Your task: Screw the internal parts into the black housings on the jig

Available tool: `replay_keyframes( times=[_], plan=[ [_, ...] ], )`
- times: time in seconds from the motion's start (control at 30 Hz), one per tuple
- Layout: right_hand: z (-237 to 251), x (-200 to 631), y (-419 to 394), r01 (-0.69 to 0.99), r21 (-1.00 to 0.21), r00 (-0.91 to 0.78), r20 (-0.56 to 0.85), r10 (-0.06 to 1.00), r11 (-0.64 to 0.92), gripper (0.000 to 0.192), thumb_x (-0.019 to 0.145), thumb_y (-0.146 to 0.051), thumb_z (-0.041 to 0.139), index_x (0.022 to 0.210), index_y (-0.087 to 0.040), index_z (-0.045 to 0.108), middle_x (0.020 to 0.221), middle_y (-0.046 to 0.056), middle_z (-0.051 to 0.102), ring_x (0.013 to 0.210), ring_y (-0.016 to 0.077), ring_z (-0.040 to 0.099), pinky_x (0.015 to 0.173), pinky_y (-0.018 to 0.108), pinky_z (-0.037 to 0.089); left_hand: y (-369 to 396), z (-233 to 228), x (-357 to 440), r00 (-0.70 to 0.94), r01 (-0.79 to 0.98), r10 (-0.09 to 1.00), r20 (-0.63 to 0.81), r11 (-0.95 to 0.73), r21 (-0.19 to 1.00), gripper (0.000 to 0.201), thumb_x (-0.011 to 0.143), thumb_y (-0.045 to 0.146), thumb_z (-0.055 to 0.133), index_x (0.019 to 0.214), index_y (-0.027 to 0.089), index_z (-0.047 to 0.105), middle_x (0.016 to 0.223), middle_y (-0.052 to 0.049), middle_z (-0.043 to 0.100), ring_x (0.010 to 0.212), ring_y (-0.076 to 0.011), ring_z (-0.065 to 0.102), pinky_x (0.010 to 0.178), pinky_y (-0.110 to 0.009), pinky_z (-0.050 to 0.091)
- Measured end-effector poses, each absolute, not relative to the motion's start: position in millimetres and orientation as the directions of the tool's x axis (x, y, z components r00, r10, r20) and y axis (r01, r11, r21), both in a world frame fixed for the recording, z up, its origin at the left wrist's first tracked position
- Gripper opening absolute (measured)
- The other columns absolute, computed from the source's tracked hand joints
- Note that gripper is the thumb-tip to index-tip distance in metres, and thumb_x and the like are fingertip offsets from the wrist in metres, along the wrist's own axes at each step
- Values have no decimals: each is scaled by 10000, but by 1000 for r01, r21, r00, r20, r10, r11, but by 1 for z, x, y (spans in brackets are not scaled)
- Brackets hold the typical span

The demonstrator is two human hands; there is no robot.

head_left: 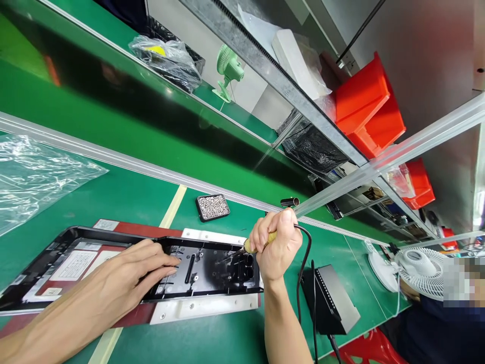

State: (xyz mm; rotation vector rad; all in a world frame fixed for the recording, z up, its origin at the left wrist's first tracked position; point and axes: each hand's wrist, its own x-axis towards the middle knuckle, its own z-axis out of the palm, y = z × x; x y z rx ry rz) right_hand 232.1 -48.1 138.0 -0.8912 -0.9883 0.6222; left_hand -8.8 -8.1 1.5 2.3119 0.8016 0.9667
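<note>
Plastic sheeting (34, 177) lies crumpled on the green surface (125, 197), well to the left of the left hand (125, 283). That hand presses down flat on a long black panel (113, 268), its fingers (162, 263) spread open and gripping nothing, the tips resting just left of a slot in the panel. The panel lies across a red and white fixture (204, 306) whose white edge shows just below the fingers. Beyond the fingertips, near the metal rail, sits a small black tray (212, 207) of pale granules, apart from both hands. To the right, the right hand (275, 247) is closed around the yellow handle of a soldering iron (254, 244), fingers wrapped tight; the iron's tip points down and left into the panel's right end, though whether it touches cannot be told. A black cable (303, 263) loops from the top of the fist down past the wrist. Just right of that wrist stands a black box (329, 298) on the surface. Farther right, a white fan (419, 265) faces the bench, and red bins (367, 106) sit on the shelf above. A small green fan (228, 68) stands across the conveyor.
</note>
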Motion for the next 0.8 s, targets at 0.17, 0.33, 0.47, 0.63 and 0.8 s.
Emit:
replay_keyframes(
  times=[0.17, 0.33, 0.47, 0.63, 0.8],
  plan=[
    [139, 231, -46, -56, -866, 419, 431, 799, 497, 505, 1101, -482, 621, 712, -228, 422, 494, -109, 432, 348, 52, 354, 324, 160, 358, -8, 3, -10, 569, 338, 691, 446, -691, 639, 479, 1126, 540, 472, 992, 311, 871, 924, -8, 824, 924, -193, 802, 803, -230, 618],
    [134, 232, -45, -76, -866, 414, 424, 805, 495, 480, 1085, -492, 639, 734, -239, 434, 508, -114, 429, 353, 62, 349, 315, 175, 369, -7, -13, -14, 557, 413, 755, 347, -614, 673, 416, 1084, 533, 507, 1020, 353, 876, 982, -11, 827, 958, -224, 784, 875, -286, 625],
    [131, 232, -45, -87, -866, 402, 422, 812, 493, 477, 1076, -484, 653, 736, -243, 422, 514, -118, 417, 361, 60, 343, 324, 175, 362, -4, -16, -18, 585, 415, 735, 342, -634, 652, 369, 1070, 535, 547, 1044, 373, 877, 1002, 0, 827, 959, -212, 793, 868, -271, 625],
    [132, 231, -46, -40, -878, 394, 424, 816, 476, 533, 1073, -541, 646, 713, -244, 386, 518, -108, 420, 371, 55, 367, 347, 169, 348, 2, -13, -28, 665, 403, 677, 316, -681, 611, 366, 1097, 524, 525, 1123, 385, 862, 1082, 10, 836, 1053, -203, 798, 931, -251, 624],
    [131, 231, -45, -65, -871, 382, 430, 818, 488, 510, 1078, -542, 643, 738, -247, 404, 528, -110, 436, 369, 54, 365, 346, 175, 358, 4, -22, -37, 699, 422, 654, 287, -703, 572, 365, 1107, 528, 521, 1184, 390, 849, 1124, 12, 840, 1108, -215, 784, 958, -269, 622]
  ],
)
